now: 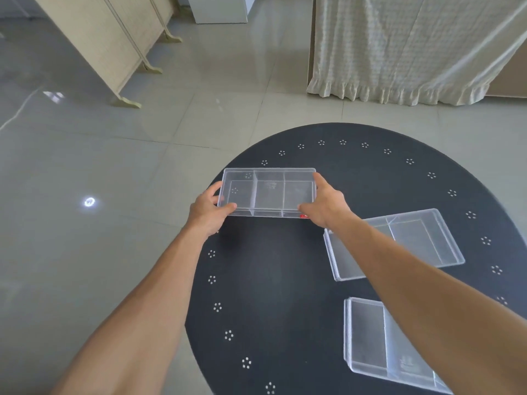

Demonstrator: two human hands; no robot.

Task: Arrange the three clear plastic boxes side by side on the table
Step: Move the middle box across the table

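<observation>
A clear plastic box (269,192) with two inner dividers is at the far left part of the round black table (273,280). My left hand (209,212) grips its left end and my right hand (325,205) grips its right end. A second clear box (419,238) lies at the right of the table, turned at an angle, partly hidden by my right forearm. A third clear box (368,343) lies near the front right, also partly under my forearm.
The table top has a ring of small white dot clusters near its rim. Beyond it is a shiny tiled floor (114,166). A folding screen (114,38) stands far left and a cloth-draped piece of furniture (413,47) far right.
</observation>
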